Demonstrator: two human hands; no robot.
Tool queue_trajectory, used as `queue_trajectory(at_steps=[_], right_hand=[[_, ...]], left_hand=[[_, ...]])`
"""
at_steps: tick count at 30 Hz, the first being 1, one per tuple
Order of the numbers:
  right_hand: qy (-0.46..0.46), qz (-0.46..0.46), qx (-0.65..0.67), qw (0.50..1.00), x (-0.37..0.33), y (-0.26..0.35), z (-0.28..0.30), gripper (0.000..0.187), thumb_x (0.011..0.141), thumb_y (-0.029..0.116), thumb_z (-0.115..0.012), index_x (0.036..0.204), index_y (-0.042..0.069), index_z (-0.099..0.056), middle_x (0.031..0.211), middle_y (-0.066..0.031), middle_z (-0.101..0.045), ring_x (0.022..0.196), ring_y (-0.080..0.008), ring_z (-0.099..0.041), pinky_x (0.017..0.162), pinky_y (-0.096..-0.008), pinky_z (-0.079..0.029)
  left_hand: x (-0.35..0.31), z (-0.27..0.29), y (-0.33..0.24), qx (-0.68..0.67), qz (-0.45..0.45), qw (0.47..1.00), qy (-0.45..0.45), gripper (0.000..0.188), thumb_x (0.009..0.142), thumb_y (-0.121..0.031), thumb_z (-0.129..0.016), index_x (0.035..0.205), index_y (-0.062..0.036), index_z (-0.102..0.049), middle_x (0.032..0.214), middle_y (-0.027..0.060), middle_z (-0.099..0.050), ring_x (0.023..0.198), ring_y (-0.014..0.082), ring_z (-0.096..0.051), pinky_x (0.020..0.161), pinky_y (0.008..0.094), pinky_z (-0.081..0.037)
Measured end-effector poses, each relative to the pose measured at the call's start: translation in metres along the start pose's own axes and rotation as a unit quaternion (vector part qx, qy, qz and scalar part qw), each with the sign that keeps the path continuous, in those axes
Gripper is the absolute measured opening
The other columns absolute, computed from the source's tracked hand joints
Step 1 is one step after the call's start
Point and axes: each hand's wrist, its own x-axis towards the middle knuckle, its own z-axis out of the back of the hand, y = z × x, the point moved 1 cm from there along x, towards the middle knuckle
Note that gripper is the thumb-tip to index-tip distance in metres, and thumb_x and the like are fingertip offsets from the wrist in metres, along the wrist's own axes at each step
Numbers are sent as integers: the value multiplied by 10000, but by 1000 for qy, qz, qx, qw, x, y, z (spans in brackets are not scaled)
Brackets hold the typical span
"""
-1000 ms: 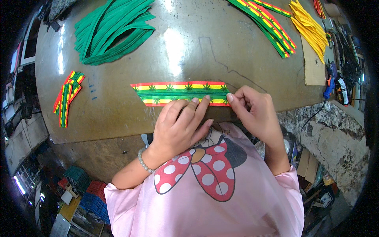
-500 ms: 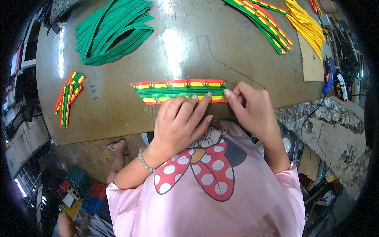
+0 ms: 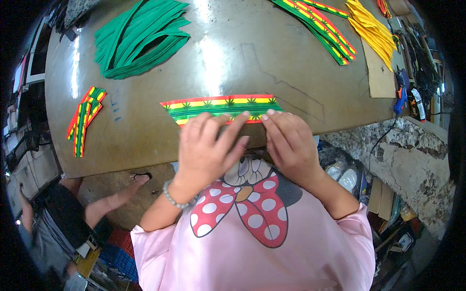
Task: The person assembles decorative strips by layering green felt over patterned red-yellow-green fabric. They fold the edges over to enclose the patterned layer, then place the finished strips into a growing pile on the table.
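Observation:
A striped zipper strip (image 3: 221, 103) in red, yellow and green, with dark leaf shapes, lies flat near the table's front edge. A dark line runs along its middle, and its left end is cut at a slant. My left hand (image 3: 206, 145) is open, its fingers apart and the tips resting on the strip's near edge. At the strip's right end, the outstretched fingers of my right hand (image 3: 291, 140) press on it from above, also open. Both hands cover part of the near edge.
Short striped pieces (image 3: 85, 119) lie at the left. A green zipper bundle (image 3: 141, 39), long striped strips (image 3: 325, 31), yellow strips (image 3: 371, 31) and cardboard (image 3: 380, 72) lie farther back on the table (image 3: 126, 145). Another person (image 3: 73, 213) is at lower left, near crates.
My right hand has moved slightly left and opened from a pinch at the strip's end to outstretched fingers. My left hand has shifted a little left. The other person's leg has moved into view.

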Motion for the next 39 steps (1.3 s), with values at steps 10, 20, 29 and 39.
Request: queue_trajectory(at_steps=[10, 20, 29, 39], right_hand=[[-57, -123, 109, 985, 8, -19, 27, 288, 847, 48, -729, 1123, -21, -685, 1130, -171, -633, 1029, -332, -628, 904, -426, -521], [-97, -254, 69, 960, 9, 0, 12, 272, 805, 71, -777, 1054, -2, -695, 1007, -136, -592, 895, -313, -597, 773, -394, -507], [-96, -70, -102, 988, 10, -15, 13, 320, 778, 83, -695, 1094, 37, -714, 1135, -112, -641, 938, -291, -611, 710, -385, -533], [-127, 50, -206, 969, 15, -33, 18, 311, 782, 122, -685, 1084, 54, -708, 1213, -57, -635, 1008, -238, -545, 665, -328, -481]], left_hand=[[41, 28, 18, -131, -48, 990, -5, 235, 782, -133, -790, 1005, -94, -729, 1012, 79, -640, 896, 276, -622, 804, 400, -480], [84, -9, 33, -197, -185, 959, 83, 240, 817, -206, -756, 1038, -124, -711, 950, 38, -597, 897, 240, -554, 768, 367, -441], [80, -12, 26, -167, -135, 974, 71, 332, 810, -244, -774, 1134, -211, -714, 1036, 9, -606, 994, 232, -535, 870, 400, -384], [79, -14, 15, -160, -89, 983, 29, 338, 836, -236, -751, 1163, -180, -691, 1049, 30, -580, 994, 243, -529, 845, 403, -373]])
